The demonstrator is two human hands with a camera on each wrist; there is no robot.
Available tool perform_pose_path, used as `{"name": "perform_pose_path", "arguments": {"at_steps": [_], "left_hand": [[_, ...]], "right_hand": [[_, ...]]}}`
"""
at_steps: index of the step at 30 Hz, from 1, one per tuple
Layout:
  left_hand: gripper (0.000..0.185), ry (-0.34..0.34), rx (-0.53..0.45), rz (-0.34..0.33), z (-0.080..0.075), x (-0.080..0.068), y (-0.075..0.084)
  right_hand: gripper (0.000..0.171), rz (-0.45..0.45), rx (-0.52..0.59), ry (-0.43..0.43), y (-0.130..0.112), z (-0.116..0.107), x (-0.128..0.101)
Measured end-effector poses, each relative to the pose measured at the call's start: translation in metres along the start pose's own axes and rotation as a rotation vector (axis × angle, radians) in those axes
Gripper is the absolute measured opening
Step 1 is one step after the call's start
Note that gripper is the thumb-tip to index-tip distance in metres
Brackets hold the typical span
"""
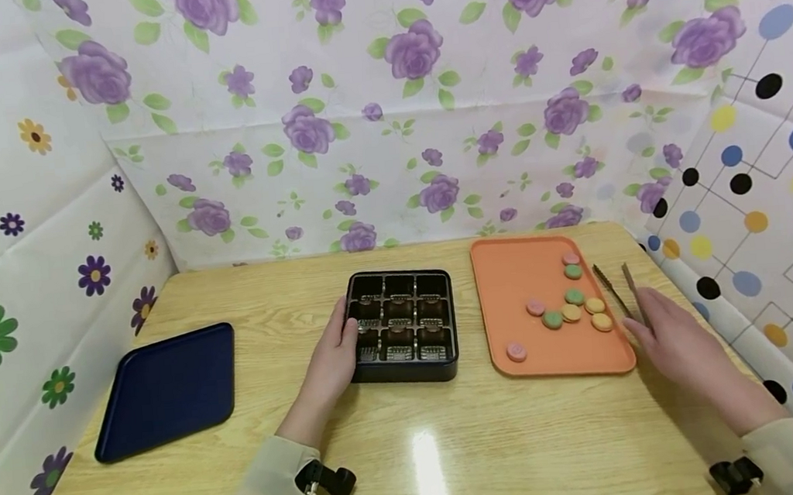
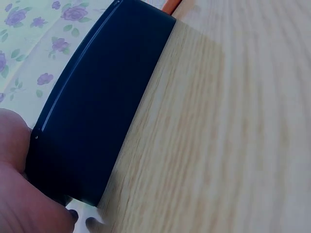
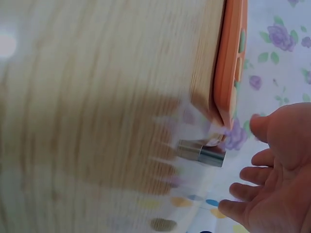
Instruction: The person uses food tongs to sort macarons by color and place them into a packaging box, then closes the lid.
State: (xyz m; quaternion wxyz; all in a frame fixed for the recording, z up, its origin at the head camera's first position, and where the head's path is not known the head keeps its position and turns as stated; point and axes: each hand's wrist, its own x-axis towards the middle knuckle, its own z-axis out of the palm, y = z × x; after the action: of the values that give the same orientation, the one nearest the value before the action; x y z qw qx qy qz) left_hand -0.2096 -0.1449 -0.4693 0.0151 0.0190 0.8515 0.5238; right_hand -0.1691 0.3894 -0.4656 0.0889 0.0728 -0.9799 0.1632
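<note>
In the head view my left hand grips the left side of a black compartment box, thumb at its rim. The box stands on the table, and its square compartments hold nothing. The left wrist view shows the box's dark side wall beside my hand. At the right, my right hand is at a pair of metal tongs near the orange tray. In the right wrist view that hand has its fingers spread, apart from the tongs' metal end.
Several pink, green and yellow macarons lie scattered on the orange tray at the right. A dark blue tray lies at the left of the wooden table. Patterned cloth walls in the table's back and sides.
</note>
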Motion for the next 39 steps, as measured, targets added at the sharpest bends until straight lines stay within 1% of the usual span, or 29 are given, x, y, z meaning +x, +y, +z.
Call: {"name": "perform_pose_path", "arguments": {"at_steps": [2, 5, 11, 15, 20, 26, 28, 33, 39], "left_hand": [[0.062, 0.007, -0.011, -0.016, 0.0, -0.001, -0.001], [0.061, 0.014, -0.032, -0.029, -0.002, -0.001, -0.002], [0.061, 0.01, -0.158, -0.036, -0.003, -0.003, -0.002], [0.059, 0.021, -0.21, -0.049, -0.002, -0.003, -0.001], [0.056, 0.06, -0.213, -0.048, 0.0, -0.003, -0.001], [0.054, 0.107, -0.222, -0.039, 0.005, -0.003, 0.001], [0.054, 0.123, -0.219, -0.047, 0.006, -0.004, 0.002], [0.054, 0.183, -0.211, -0.071, 0.008, -0.006, 0.004], [0.055, 0.24, -0.216, -0.088, 0.011, -0.008, 0.005]], "right_hand": [[0.069, 0.002, 0.002, -0.01, 0.002, -0.001, 0.0], [0.072, 0.017, 0.0, -0.027, 0.006, -0.001, -0.001], [0.078, 0.083, 0.006, -0.089, 0.012, -0.001, -0.003], [0.08, 0.109, -0.01, -0.127, 0.017, -0.001, -0.002], [0.079, 0.12, -0.026, -0.14, 0.02, -0.001, 0.001], [0.072, 0.13, -0.047, -0.135, 0.022, 0.0, 0.002], [0.07, 0.135, -0.055, -0.136, 0.022, 0.0, 0.003], [0.073, 0.13, -0.072, -0.145, 0.023, 0.0, 0.005], [0.072, 0.134, -0.112, -0.102, 0.024, -0.001, 0.006]]}}
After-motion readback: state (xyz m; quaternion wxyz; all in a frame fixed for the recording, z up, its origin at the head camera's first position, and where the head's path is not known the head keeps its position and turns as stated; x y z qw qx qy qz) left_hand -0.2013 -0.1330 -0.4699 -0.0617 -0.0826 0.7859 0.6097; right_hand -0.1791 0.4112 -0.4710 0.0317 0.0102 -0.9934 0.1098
